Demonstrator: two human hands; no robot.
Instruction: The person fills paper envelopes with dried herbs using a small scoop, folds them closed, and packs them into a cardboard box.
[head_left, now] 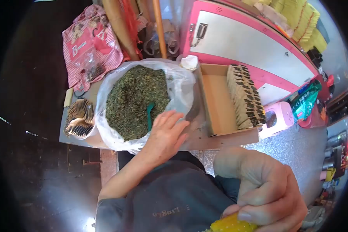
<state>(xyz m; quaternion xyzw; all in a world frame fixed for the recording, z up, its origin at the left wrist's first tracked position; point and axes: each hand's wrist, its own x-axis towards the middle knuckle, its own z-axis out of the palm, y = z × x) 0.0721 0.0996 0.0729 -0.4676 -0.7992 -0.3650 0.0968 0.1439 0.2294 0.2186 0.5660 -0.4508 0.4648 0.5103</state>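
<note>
While the left hand [165, 133] spreads over the bag [181, 85], right hand [268, 187] curled, pinching a yellow item [232, 224] (cropped)

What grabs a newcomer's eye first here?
Probably the big heap of crumbled green leaves in a clear plastic bag, left of centre, with a green-handled tool stuck in it and the open left hand beside that. Then the right hand, looming at lower right, pinching something yellow, and the tight row of filled packets in the cardboard box.
</note>
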